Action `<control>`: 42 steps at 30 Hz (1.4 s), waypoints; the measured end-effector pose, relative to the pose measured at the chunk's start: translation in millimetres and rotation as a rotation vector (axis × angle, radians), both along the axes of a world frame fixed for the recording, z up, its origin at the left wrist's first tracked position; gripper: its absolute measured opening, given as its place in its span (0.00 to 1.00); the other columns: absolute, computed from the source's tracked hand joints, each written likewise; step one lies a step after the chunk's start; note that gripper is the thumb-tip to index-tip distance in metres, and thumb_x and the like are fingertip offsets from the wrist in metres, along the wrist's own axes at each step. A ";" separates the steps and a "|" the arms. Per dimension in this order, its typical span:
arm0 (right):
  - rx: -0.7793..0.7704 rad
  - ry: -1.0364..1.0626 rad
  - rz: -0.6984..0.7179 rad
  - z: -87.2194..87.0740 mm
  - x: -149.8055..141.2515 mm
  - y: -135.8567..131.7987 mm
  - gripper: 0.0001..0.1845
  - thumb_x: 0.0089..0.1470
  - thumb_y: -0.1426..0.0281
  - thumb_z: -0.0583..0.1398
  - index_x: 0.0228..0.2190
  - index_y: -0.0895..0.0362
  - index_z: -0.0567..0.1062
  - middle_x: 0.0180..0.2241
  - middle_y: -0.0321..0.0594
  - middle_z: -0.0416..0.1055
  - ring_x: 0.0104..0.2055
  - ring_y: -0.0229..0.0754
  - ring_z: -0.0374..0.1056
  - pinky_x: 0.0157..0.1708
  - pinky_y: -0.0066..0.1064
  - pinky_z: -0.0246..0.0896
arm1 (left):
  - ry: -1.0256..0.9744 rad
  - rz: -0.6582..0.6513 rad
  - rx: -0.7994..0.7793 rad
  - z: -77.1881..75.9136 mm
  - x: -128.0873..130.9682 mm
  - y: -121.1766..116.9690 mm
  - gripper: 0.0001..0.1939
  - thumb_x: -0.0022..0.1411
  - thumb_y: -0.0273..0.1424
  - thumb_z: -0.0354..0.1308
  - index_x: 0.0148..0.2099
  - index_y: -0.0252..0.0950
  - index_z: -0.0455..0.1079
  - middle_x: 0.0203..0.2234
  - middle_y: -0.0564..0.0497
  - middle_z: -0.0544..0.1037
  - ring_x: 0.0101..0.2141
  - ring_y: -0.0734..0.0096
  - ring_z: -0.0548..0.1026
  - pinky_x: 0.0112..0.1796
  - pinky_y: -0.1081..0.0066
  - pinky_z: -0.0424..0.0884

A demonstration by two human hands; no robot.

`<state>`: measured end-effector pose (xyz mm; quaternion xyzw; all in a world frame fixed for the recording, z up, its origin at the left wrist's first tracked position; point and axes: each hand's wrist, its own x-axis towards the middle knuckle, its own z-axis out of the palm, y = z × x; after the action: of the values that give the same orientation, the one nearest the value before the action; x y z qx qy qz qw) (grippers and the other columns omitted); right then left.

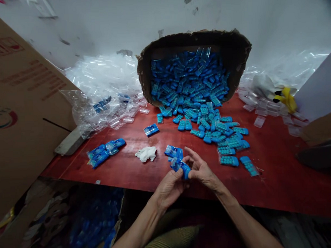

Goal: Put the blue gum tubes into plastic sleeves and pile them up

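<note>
While a small blue packet (181,168) sits between both hands just over the near edge of the red table (283,181), the left hand (169,187) grips its lower end with the thumb on top. The right hand (202,171) closes on its right side with thumb and forefinger, the other fingers partly spread. Right behind the held packet is a flat blue wrapper (173,151); whether the two touch is unclear. To the left lies a crumpled white wad (146,154), with a flat blue sleeve (151,129) beyond it and a cluster of blue packets (99,159) farther left. On the right, a loose heap of blue packs with turquoise rounds (220,132) spreads from the mouth of a tipped, ragged-edged carton (142,79), which holds many more. Clear plastic covers (103,73) pile up left of the carton, and more clear pieces (263,107) lie to its right beside a yellow object (289,99). A large printed cardboard box (24,97) stands at far left.
</note>
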<state>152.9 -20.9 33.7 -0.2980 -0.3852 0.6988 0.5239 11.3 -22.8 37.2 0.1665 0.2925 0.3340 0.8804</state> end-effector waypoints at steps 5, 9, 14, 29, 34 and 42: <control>0.001 -0.032 0.020 4.2 1.1 -3.8 0.42 0.35 0.71 0.66 0.52 0.46 0.57 0.37 0.34 0.62 0.34 0.34 0.62 0.31 0.25 0.58 | -0.003 0.000 0.055 5.7 1.7 1.4 0.18 0.51 0.31 0.57 0.46 0.36 0.67 0.37 0.47 0.73 0.32 0.73 0.69 0.34 0.72 0.62; 0.009 -0.025 -0.031 5.6 -3.7 -5.8 0.38 0.36 0.69 0.66 0.50 0.47 0.60 0.36 0.34 0.63 0.35 0.34 0.62 0.34 0.26 0.58 | 0.082 0.116 0.160 13.4 7.8 1.1 0.20 0.50 0.32 0.58 0.47 0.33 0.68 0.36 0.45 0.74 0.37 0.67 0.70 0.39 0.69 0.61; -0.008 -0.086 -0.069 -2.1 -2.5 -6.7 0.38 0.37 0.72 0.65 0.50 0.47 0.60 0.36 0.34 0.62 0.36 0.34 0.61 0.36 0.26 0.57 | 0.103 0.085 0.116 15.2 6.9 -1.2 0.22 0.51 0.35 0.57 0.48 0.33 0.66 0.39 0.44 0.73 0.38 0.65 0.70 0.36 0.70 0.63; -0.035 -0.020 0.089 -4.2 -0.2 -6.0 0.41 0.36 0.68 0.66 0.52 0.45 0.57 0.40 0.36 0.60 0.35 0.35 0.62 0.30 0.24 0.59 | 0.113 -0.014 0.157 15.9 -1.3 -0.9 0.18 0.50 0.28 0.58 0.46 0.33 0.67 0.34 0.45 0.75 0.32 0.70 0.72 0.37 0.69 0.65; -0.020 -0.032 0.060 -11.0 -1.6 -7.2 0.39 0.36 0.75 0.65 0.50 0.46 0.59 0.40 0.34 0.61 0.42 0.35 0.61 0.42 0.27 0.54 | 0.105 -0.015 0.133 15.5 -3.0 -1.1 0.16 0.52 0.30 0.57 0.44 0.33 0.67 0.38 0.44 0.73 0.37 0.66 0.71 0.41 0.65 0.64; -0.062 -0.018 0.068 -4.3 0.0 -6.9 0.40 0.34 0.77 0.65 0.50 0.45 0.60 0.39 0.33 0.62 0.39 0.36 0.63 0.37 0.27 0.58 | -0.010 -0.018 0.078 11.2 -0.3 -4.3 0.13 0.52 0.28 0.57 0.41 0.32 0.69 0.36 0.46 0.73 0.36 0.69 0.71 0.44 0.66 0.62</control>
<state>152.9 -27.8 29.4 -0.3072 -0.3779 0.7252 0.4867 11.0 -27.2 48.4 0.2017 0.2732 0.3379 0.8778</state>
